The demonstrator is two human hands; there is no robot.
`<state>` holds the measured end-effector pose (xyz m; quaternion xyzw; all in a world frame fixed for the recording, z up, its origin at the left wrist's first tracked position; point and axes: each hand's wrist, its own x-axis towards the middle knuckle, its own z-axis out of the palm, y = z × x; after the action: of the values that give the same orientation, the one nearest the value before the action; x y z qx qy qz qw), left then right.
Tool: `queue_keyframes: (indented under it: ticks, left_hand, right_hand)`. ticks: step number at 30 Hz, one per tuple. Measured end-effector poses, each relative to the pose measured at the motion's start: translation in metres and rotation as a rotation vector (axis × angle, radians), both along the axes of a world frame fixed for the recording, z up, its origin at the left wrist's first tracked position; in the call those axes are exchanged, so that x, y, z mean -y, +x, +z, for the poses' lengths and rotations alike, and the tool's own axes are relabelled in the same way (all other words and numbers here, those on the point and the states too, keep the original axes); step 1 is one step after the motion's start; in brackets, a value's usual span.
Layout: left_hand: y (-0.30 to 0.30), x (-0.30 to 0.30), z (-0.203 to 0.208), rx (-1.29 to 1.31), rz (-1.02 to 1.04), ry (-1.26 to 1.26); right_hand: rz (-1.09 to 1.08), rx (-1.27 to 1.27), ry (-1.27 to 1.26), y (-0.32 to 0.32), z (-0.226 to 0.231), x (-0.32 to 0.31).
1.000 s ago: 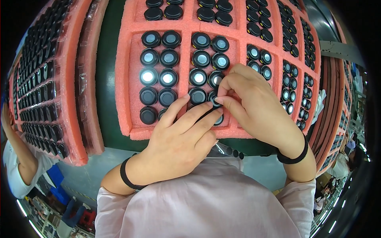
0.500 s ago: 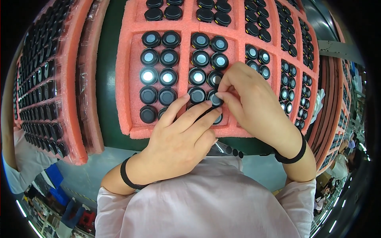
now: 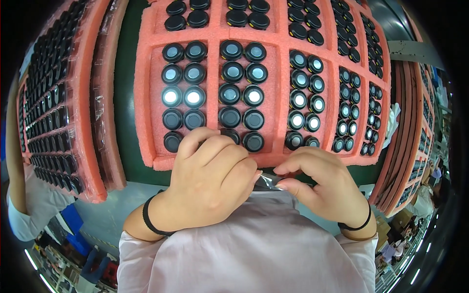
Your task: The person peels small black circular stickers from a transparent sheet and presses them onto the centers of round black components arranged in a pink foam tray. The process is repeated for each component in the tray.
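My left hand (image 3: pixel 210 178) lies over the near edge of a pink foam tray (image 3: pixel 215 93), fingers curled. Its thumb side pinches a strip of clear plastic film (image 3: pixel 266 181), mostly hidden beneath the hand. Beside the film's other end is my right hand (image 3: pixel 325 183), thumb and forefinger bent, their tips a little apart. In the tray's compartments stand black round pieces in pairs of columns; many have a bright disc on top, such as this one (image 3: pixel 256 73). Plain dark tops show on nearer ones, among them a black round piece (image 3: pixel 253 141).
A stack of foam trays (image 3: pixel 100 161) with upright black parts stands at the left, wrapped in clear film. More stacked trays (image 3: pixel 398 136) rise at the right, beside a white crumpled item (image 3: pixel 392 124). The green tabletop (image 3: pixel 128 97) shows between tray and stack. Another person's arm (image 3: pixel 15 161) is at far left.
My right hand has left a black round piece in the tray and come down toward me, to the film. My left hand has drawn back slightly. The view has shifted a little.
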<state>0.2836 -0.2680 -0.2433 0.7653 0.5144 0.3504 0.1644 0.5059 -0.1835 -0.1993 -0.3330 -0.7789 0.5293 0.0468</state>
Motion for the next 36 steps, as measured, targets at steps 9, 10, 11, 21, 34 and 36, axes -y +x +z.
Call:
queue_keyframes:
  ticks: [9, 10, 11, 21, 34, 36]
  left_hand:
    - [0.006, 0.001, -0.004, -0.025, -0.068, -0.023]
    - [0.006, 0.0, -0.003, -0.029, -0.071, -0.026]
    - [0.007, -0.001, -0.002, -0.016, -0.083, -0.015]
    - [0.009, -0.014, 0.032, 0.055, -0.176, -0.194]
    - [0.028, -0.015, 0.022, 0.002, -0.155, -0.144]
    - [0.03, -0.015, 0.019, -0.019, -0.163, -0.12]
  right_hand:
    - [-0.134, -0.11, 0.149, 0.013, -0.011, 0.01]
    - [-0.212, -0.148, 0.074, 0.012, -0.01, 0.013]
    - [-0.252, -0.168, 0.036, 0.012, -0.011, 0.014]
    - [0.043, -0.198, 0.746, 0.027, -0.021, 0.016]
    - [-0.108, -0.242, 0.511, 0.033, -0.019, 0.01]
    - [-0.106, -0.24, 0.527, 0.034, -0.021, 0.009]
